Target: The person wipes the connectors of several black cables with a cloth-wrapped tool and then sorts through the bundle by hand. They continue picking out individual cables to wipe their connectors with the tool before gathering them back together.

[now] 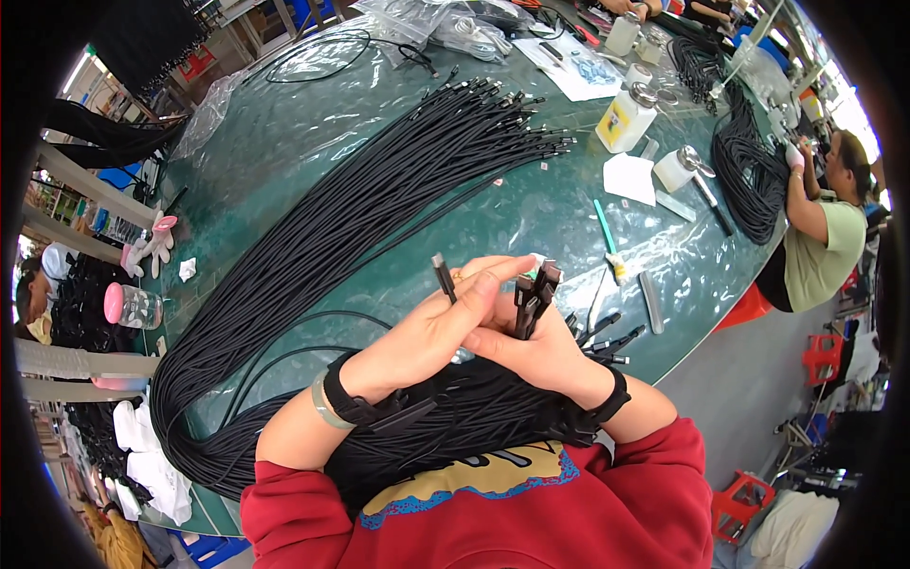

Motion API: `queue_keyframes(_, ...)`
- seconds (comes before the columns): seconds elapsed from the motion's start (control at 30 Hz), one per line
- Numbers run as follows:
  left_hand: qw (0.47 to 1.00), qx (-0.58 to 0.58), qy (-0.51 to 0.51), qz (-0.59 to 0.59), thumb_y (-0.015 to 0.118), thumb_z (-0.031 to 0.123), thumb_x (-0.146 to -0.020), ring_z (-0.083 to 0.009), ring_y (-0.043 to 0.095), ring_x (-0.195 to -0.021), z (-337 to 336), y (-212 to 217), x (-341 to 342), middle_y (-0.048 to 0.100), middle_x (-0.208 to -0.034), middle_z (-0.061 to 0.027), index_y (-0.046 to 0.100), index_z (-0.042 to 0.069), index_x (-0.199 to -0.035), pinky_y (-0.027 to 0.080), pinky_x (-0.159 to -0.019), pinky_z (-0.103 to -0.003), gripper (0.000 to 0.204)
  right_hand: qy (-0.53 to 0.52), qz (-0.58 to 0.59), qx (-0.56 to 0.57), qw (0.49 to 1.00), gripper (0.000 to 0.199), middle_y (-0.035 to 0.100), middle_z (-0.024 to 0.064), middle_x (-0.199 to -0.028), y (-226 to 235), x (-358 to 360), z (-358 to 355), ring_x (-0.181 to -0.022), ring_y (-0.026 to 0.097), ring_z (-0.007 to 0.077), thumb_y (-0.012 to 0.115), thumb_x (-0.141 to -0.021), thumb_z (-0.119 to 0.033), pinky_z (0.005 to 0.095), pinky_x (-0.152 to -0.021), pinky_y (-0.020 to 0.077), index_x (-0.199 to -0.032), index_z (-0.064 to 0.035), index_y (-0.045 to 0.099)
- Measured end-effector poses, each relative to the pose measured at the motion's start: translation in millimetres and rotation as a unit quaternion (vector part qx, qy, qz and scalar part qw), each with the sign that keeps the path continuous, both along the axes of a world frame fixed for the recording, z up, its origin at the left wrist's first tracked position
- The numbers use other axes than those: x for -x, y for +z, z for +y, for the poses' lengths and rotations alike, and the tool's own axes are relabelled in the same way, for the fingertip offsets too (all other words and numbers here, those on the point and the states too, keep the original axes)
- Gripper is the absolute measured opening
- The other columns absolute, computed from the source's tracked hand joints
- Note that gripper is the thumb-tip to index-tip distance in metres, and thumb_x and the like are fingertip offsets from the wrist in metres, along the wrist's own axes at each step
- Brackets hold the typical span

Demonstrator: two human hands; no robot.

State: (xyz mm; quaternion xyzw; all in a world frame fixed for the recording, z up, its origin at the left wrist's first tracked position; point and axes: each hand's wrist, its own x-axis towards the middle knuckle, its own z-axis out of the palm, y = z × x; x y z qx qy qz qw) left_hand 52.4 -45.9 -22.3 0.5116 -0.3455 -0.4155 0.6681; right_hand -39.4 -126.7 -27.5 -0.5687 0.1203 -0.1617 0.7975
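From where I stand, the left hand (417, 327) is closed around one black cable plug (444, 278), its metal tip poking up at mid-frame. The right hand (542, 356), pressed against it, is clamped on a bunch of black plugs (536, 296) just right of centre. Whether the left fingertips touch that bunch, I can't tell. The long black cable bundle (313, 228) sweeps from the top centre of the green table (701, 256), loops at lower left and returns beneath the forearms. I'd judge the step in hand to be sorting or gathering plug ends; the next move calls for a steady right grip and careful left fingers, keeping plugs aligned.
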Motion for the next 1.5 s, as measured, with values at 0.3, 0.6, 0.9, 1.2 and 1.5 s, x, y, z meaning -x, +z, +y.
queue_keyframes(0.3,0.994,-0.028,0.036,0.102,0.062,-0.001,-0.072,-0.011,0.058,-0.077,12.5,22.1,-18.6,0.061,-0.083,-0.0073,0.055,-0.003,-0.097,0.046,-0.069,-0.023,0.027,0.043,0.029,0.012,0.999,0.01,0.051,-0.0031,-0.066,-5.6,10.5,-12.9,-0.058,0.043,0.0026,0.06,-0.079,-0.007,0.0183,-0.051,0.0326,-0.075,-0.0041,0.052)
queue_keyframes(0.6,0.991,-0.037,0.072,0.108,0.064,-0.006,-0.068,-0.0134,0.061,-0.064,14.4,25.8,-14.2,0.062,-0.069,-0.0079,0.058,-0.003,-0.088,0.05,-0.062,-0.024,0.021,0.084,0.003,0.034,0.996,0.007,0.051,-0.0029,-0.063,-0.3,13.6,-16.5,-0.055,0.041,0.0023,0.06,-0.079,-0.008,0.0183,-0.05,0.0297,-0.077,-0.0032,0.054)
queue_keyframes(0.9,0.991,-0.049,0.031,0.12,0.065,-0.005,-0.071,-0.0091,0.058,-0.062,17.5,30.2,-15.4,0.061,-0.07,-0.0072,0.058,-0.003,-0.089,0.048,-0.059,-0.021,0.019,0.071,-0.024,0.088,0.993,0.007,0.053,-0.0022,-0.063,-2.1,12.6,-13.3,-0.056,0.045,0.0025,0.06,-0.079,-0.008,0.0196,-0.05,0.0346,-0.081,-0.0012,0.06)
queue_keyframes(1.2,0.993,-0.047,0.006,0.108,0.055,0.0,-0.078,-0.0092,0.056,-0.069,14.8,38.0,-9.2,0.063,-0.078,-0.0093,0.047,-0.004,-0.109,0.044,-0.064,-0.021,0.032,0.08,0.039,-0.013,0.996,0.011,0.055,-0.0001,-0.072,-4.7,12.0,-17.2,-0.068,0.048,0.0064,0.065,-0.072,0.0,0.0225,-0.061,0.041,-0.073,-0.0035,0.054)
queue_keyframes(1.5,0.997,-0.003,-0.052,0.058,0.049,0.0,-0.083,-0.0082,0.054,-0.074,20.4,32.3,-16.7,0.061,-0.085,-0.0101,0.042,0.0,-0.101,0.042,-0.07,-0.02,0.02,0.061,0.057,0.0,0.997,0.039,0.047,-0.004,-0.069,-1.5,5.9,-16.8,-0.067,0.046,0.0044,0.068,-0.067,0.003,0.0208,-0.061,0.0403,-0.059,-0.0126,0.033)
